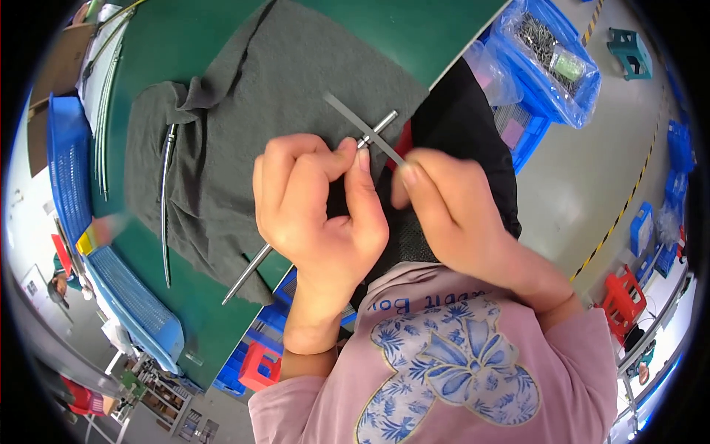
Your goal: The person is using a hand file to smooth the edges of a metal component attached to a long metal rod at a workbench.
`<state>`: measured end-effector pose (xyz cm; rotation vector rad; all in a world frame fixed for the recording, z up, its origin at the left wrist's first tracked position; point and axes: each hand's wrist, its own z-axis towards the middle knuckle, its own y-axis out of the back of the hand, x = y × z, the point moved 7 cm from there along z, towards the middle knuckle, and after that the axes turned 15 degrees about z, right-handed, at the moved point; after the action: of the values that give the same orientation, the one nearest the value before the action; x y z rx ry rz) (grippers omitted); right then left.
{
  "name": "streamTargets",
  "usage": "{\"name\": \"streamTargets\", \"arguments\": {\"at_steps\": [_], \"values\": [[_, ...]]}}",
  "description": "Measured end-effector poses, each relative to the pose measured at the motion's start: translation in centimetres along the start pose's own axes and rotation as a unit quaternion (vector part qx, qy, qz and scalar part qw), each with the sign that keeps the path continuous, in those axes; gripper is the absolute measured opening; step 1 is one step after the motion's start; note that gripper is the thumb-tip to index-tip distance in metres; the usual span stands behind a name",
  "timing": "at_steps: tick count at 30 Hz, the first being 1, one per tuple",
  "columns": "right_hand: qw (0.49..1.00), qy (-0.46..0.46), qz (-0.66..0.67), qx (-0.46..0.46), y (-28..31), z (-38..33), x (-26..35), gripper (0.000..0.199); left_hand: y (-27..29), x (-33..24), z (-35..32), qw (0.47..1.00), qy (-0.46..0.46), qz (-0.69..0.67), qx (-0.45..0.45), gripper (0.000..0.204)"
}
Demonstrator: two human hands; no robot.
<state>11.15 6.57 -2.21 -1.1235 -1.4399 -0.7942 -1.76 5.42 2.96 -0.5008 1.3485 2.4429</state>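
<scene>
My left hand (318, 192) is closed round a slim metal rod (248, 275), pinching it near its far end with thumb and forefinger. The rod slants from the lower left to the upper right, its middle hidden by the hand. Between the fingers of my right hand (455, 203) is a thin flat grey strip (344, 111), crossing the rod just beyond the left thumb. Whether it is a file cannot be made out. Under the hands spreads a dark grey cloth (296, 66). A second metal rod (165, 214), slightly curved in the picture, lies on its left part.
The green table (362, 22) carries blue perforated baskets (133, 296) and long thin rods (109, 111) along the left. Beyond its right edge stands a blue bin (584, 103) with many small metal parts. Stools, one green (630, 53) and one red (623, 300), stand on the floor.
</scene>
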Motion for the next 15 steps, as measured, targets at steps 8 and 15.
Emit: {"name": "streamTargets", "arguments": {"at_steps": [8,15], "values": [[0.999,0.051,0.008,0.008,0.1,0.6,0.7,0.019,-0.1,-0.3,0.1,0.999,-0.006,0.025,0.029,0.011],[1.000,0.025,0.005,0.006,0.0,0.4,0.4,0.017,-0.1,0.0,0.1,1.000,0.006,0.012,0.008,0.014]]}}
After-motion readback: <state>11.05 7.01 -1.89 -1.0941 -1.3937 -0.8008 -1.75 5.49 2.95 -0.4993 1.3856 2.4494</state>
